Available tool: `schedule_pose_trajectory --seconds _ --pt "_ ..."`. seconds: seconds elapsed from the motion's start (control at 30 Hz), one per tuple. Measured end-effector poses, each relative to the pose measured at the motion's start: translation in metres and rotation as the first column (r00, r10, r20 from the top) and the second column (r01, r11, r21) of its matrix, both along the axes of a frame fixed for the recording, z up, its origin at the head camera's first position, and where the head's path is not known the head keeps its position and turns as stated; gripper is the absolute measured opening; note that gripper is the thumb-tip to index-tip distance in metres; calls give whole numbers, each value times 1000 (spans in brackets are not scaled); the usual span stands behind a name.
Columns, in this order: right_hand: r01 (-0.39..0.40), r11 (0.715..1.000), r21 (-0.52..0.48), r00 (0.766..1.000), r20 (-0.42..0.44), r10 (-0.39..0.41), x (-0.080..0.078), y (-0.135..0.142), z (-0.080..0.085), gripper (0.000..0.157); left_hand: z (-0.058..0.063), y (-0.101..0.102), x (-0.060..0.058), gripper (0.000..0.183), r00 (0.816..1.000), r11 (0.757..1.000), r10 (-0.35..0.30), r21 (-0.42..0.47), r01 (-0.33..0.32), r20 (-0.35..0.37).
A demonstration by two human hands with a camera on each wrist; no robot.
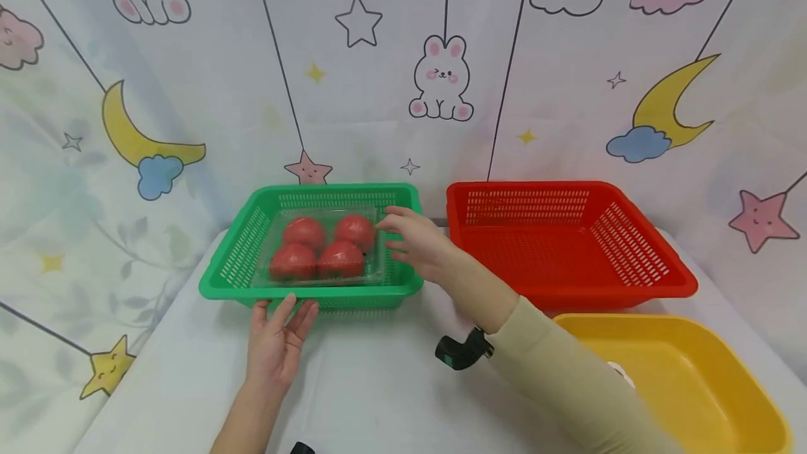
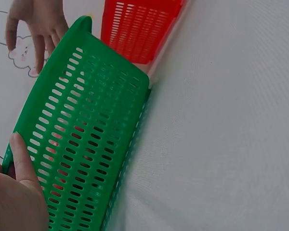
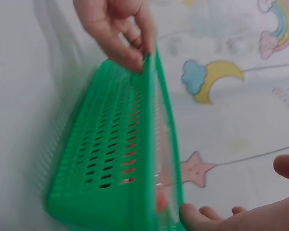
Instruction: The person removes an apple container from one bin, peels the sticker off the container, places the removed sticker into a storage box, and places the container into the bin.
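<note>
A green plastic basket with slotted walls stands on the white table. Inside it lies a clear plastic box of several round red fruits, perhaps tomatoes. At the basket's front rim, left of its middle, my left hand holds the edge; in the left wrist view one digit of this hand lies along the outer wall. My right hand hovers over the basket's right side with its fingers spread, pointing left towards the box. Nothing is in its grasp, and the right wrist view is blurred.
To the right of the green basket stands a red slotted basket. A yellow tray sits nearer, partly behind my right sleeve, with a small pale item in it. A patterned curtain hangs right behind the baskets.
</note>
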State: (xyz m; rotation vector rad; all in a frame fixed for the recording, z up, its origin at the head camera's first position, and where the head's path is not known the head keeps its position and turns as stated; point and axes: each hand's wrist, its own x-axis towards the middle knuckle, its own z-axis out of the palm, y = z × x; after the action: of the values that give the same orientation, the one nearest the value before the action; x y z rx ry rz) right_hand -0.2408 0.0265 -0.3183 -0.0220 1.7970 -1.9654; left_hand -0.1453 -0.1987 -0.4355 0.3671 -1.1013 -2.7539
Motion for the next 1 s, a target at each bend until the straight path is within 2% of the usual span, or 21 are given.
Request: schedule_pose_trajectory --seconds 0.2,0.4,0.67,0.8,0.9,1.0 --pt "-61 996 -59 997 -53 58 27 37 22 60 2 2 1 40 1000 1000 -2 25 1 21" --pt "-70 993 -91 993 -101 61 43 72 29 59 7 0 4 33 999 998 31 57 -33 40" --pt "-86 993 -86 989 -131 75 64 114 21 60 10 -1 5 33 995 992 78 90 -83 57" --pt "-72 994 -77 988 -141 61 76 135 14 60 11 5 5 29 995 991 70 110 -77 71" --pt "-48 997 -65 990 -137 38 82 147 7 57 12 7 7 27 995 996 44 78 -52 95" --pt "-31 998 -48 989 -144 24 86 156 -1 49 13 8 12 23 992 1000 3 -21 -1 126"
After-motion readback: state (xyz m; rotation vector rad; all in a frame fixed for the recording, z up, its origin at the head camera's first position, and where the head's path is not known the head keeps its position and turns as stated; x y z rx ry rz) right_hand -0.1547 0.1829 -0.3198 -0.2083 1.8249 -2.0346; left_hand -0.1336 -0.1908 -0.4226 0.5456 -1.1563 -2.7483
